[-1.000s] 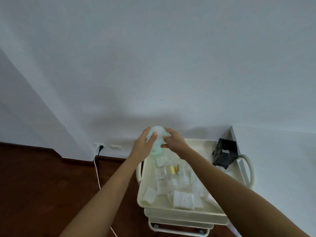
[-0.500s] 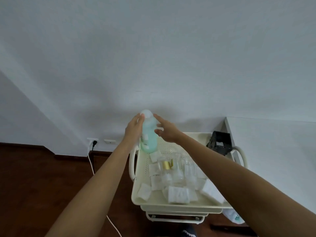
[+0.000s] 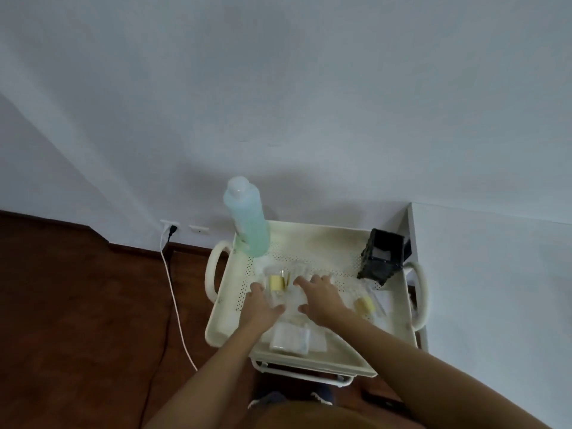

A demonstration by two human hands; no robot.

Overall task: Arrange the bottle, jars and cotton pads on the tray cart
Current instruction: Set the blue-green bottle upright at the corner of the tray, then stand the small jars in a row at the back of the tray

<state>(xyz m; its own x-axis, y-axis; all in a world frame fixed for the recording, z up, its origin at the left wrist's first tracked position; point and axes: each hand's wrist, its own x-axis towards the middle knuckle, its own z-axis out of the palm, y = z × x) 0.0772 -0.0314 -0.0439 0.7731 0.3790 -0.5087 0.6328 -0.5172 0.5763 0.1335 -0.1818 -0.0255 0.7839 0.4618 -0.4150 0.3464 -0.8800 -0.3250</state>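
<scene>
A tall clear bottle (image 3: 250, 224) of pale green liquid stands upright in the far left corner of the cream tray cart (image 3: 312, 228), with no hand on it. Small clear jars lie in the tray's middle, one with a gold lid (image 3: 275, 283) and another gold-lidded jar (image 3: 363, 305) to the right. White cotton pad packets (image 3: 291, 337) lie near the front edge. My left hand (image 3: 262, 306) and my right hand (image 3: 320, 297) hover low over the middle jars with fingers spread, flanking a clear jar (image 3: 290, 300). Whether they touch it is unclear.
A black square holder (image 3: 382, 255) stands in the tray's far right corner. A white cabinet (image 3: 495, 289) adjoins the cart on the right. A white cable (image 3: 173, 292) runs from a wall socket (image 3: 172, 228) across the dark wooden floor on the left.
Both hands let go of the bottle, which now stands at the tray's far left corner, and came back toward me to the jars in the middle.
</scene>
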